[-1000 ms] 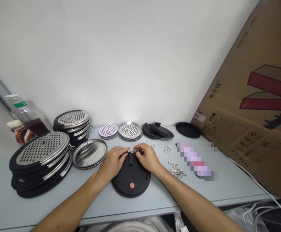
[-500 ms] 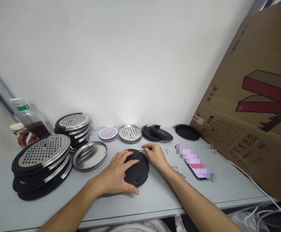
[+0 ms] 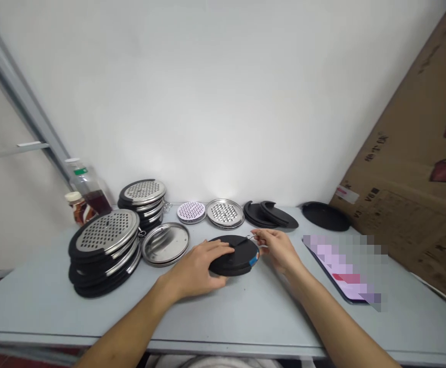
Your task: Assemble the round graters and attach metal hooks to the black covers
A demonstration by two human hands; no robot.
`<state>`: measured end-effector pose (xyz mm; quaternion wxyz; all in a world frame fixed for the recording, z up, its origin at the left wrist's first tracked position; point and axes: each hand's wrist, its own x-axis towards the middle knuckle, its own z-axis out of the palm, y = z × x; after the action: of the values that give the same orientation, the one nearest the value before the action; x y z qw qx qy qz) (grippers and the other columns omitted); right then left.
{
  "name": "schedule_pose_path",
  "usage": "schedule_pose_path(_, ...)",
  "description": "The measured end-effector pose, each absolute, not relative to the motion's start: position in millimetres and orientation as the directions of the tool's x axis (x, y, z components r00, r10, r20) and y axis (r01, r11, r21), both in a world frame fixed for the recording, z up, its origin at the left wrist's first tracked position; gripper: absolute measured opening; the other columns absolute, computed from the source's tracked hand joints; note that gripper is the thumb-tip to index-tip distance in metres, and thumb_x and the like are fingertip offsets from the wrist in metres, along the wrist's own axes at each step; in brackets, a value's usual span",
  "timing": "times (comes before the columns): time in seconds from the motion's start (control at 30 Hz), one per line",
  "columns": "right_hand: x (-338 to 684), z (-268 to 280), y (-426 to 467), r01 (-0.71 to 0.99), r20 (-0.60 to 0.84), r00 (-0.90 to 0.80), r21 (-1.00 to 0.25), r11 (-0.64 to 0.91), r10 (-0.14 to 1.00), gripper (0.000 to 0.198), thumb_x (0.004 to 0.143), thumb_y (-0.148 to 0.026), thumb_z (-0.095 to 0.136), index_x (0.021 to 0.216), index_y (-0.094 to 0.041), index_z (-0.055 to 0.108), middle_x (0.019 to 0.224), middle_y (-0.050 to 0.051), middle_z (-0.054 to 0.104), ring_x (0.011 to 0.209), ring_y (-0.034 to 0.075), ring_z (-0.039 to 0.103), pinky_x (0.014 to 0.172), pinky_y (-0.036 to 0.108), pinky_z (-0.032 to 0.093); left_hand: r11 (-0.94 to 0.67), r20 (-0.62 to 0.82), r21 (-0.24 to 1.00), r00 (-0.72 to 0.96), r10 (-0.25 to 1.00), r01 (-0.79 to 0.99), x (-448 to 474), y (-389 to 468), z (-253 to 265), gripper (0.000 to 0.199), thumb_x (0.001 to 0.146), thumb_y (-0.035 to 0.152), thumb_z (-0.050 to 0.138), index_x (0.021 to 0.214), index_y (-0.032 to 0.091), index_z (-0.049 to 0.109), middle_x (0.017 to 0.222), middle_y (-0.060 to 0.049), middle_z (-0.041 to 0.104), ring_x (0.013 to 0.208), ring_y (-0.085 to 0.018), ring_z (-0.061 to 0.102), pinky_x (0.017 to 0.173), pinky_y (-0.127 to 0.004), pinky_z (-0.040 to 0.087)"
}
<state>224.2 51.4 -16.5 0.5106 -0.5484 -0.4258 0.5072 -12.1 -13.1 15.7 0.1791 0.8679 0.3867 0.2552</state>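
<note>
A round black disc (image 3: pixel 242 251) is in front of me, a blue patch showing on its right edge. My left hand (image 3: pixel 198 267) grips its left side, fingers across the top and thumb low at the near edge. At the disc's far right edge, my right hand (image 3: pixel 280 249) pinches a thin metal wire piece (image 3: pixel 250 236). The wire reaches onto the disc's top; its far end is too small to make out. Just left of the disc lie shallow steel round plates (image 3: pixel 166 243), stacked.
Stacks of perforated steel graters with black rims (image 3: pixel 106 232) stand at left, with bottles (image 3: pixel 92 194) behind. Along the wall are a white-looking grater disc (image 3: pixel 191 211), a steel grater (image 3: pixel 225 212) and black covers (image 3: pixel 271 214). A phone (image 3: pixel 341 276) and cardboard box (image 3: pixel 410 204) are at right.
The disc has tipped up, so its side edge and blue patch now show. My left hand has gone from spread over it to gripping its side. The view has turned left.
</note>
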Motion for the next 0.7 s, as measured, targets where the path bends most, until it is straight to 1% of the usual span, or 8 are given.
schedule_pose_path(0.13,226.8,-19.3,53.2,-0.086,-0.101,0.108,-0.992,-0.092,0.989,0.030,0.067,-0.038,0.067,0.081,-0.011,0.069,0.065,0.000,0.054,0.051,0.011,0.048,0.041,0.024,0.042,-0.610,0.442,0.605,0.421,0.792,0.511,-12.3,-6.9,16.3,0.037,0.080,0.025,0.071,0.117,0.024,0.067,0.117,-0.004,0.071,0.105,-0.021,0.066,0.096,-0.032,0.049)
schedule_pose_path(0.27,225.9,-19.5,49.8,-0.051,-0.087,0.028,-0.995,-0.085,0.996,0.036,0.074,-0.049,0.067,0.074,-0.014,0.064,0.053,-0.006,0.042,0.042,0.006,0.034,0.036,0.020,0.029,-0.482,0.501,0.724,0.105,0.859,0.493,-15.4,-0.6,22.2,0.026,0.085,0.039,0.067,0.103,0.020,0.071,0.096,-0.004,0.075,0.087,-0.021,0.069,0.079,-0.030,0.053)
schedule_pose_path(0.37,220.2,-17.5,42.9,-0.008,-0.127,-0.154,-0.992,-0.130,0.980,0.038,0.077,-0.052,0.067,0.079,-0.014,0.064,0.054,-0.007,0.044,0.041,0.006,0.034,0.037,0.020,0.028,-0.347,0.411,0.860,-0.105,0.906,0.373,-28.6,4.4,38.6,0.032,0.089,0.047,0.060,0.097,0.018,0.071,0.090,-0.003,0.074,0.084,-0.021,0.068,0.074,-0.028,0.052)
schedule_pose_path(0.47,213.6,-15.6,36.4,0.023,-0.126,-0.259,-0.992,-0.124,0.958,0.038,0.079,-0.053,0.065,0.087,-0.015,0.065,0.062,-0.004,0.053,0.045,0.007,0.043,0.040,0.020,0.033,-0.240,0.269,0.959,-0.211,0.940,0.152,-61.0,9.3,65.9,0.034,0.083,0.047,0.067,0.096,0.016,0.070,0.088,-0.005,0.074,0.082,-0.021,0.069,0.073,-0.028,0.054)
schedule_pose_path(0.53,210.9,-14.8,33.9,0.047,-0.118,-0.262,-0.993,-0.109,0.958,0.038,0.079,-0.052,0.065,0.088,-0.015,0.065,0.063,-0.004,0.054,0.047,0.008,0.046,0.041,0.020,0.035,-0.146,0.143,0.989,-0.271,0.952,0.007,-91.9,10.8,87.1,0.030,0.080,0.039,0.072,0.096,0.015,0.068,0.085,-0.004,0.073,0.076,-0.019,0.069,0.070,-0.028,0.055)
schedule_pose_path(0.57,210.2,-14.5,33.2,0.059,-0.113,-0.254,-0.993,-0.101,0.961,0.038,0.079,-0.051,0.065,0.088,-0.015,0.065,0.063,-0.004,0.053,0.048,0.008,0.046,0.041,0.020,0.035,-0.112,0.091,0.993,-0.344,0.935,-0.042,-108.4,10.6,97.3,0.024,0.080,0.032,0.072,0.097,0.016,0.066,0.082,-0.002,0.073,0.071,-0.017,0.069,0.067,-0.028,0.056)
schedule_pose_path(0.6,209.7,-14.3,32.7,0.071,-0.108,-0.248,-0.993,-0.093,0.963,0.037,0.079,-0.051,0.065,0.089,-0.015,0.065,0.063,-0.004,0.053,0.048,0.008,0.046,0.041,0.021,0.036,-0.092,0.067,0.995,-0.377,0.924,-0.047,-124.6,9.6,106.6,0.020,0.081,0.025,0.069,0.099,0.017,0.064,0.080,-0.001,0.072,0.069,-0.016,0.068,0.065,-0.027,0.056)
schedule_pose_path(0.7,208.4,-14.7,32.4,0.104,-0.096,-0.248,-0.992,-0.072,0.964,0.037,0.080,-0.048,0.064,0.092,-0.014,0.066,0.062,-0.004,0.052,0.048,0.009,0.046,0.042,0.021,0.037,-0.032,0.016,0.999,-0.430,0.903,-0.029,-165.1,2.4,125.5,0.010,0.085,0.010,0.059,0.094,0.013,0.062,0.071,0.001,0.070,0.063,-0.012,0.066,0.062,-0.023,0.056)
